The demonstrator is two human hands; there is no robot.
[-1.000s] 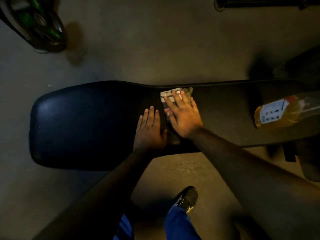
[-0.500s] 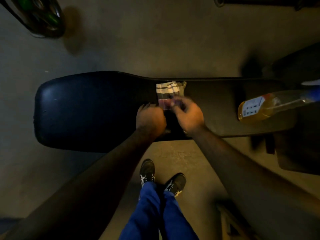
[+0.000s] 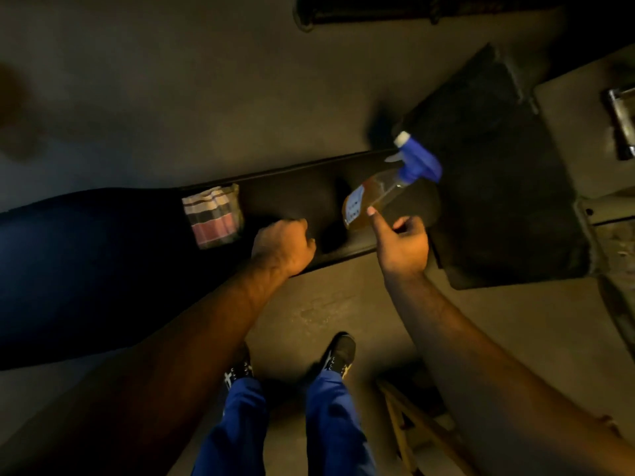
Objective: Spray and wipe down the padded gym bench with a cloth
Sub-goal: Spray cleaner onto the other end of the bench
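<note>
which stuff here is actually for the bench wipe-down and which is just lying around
For the job:
- padded bench
- striped cloth, lying on the bench
- spray bottle, amber liquid, blue head, lying on the bench by the right hand

Just lying about:
- wooden frame on the floor
- dark pad to the right

The cloth (image 3: 213, 218) lies on the bench (image 3: 292, 194), left of the spray bottle (image 3: 381, 190).
</note>
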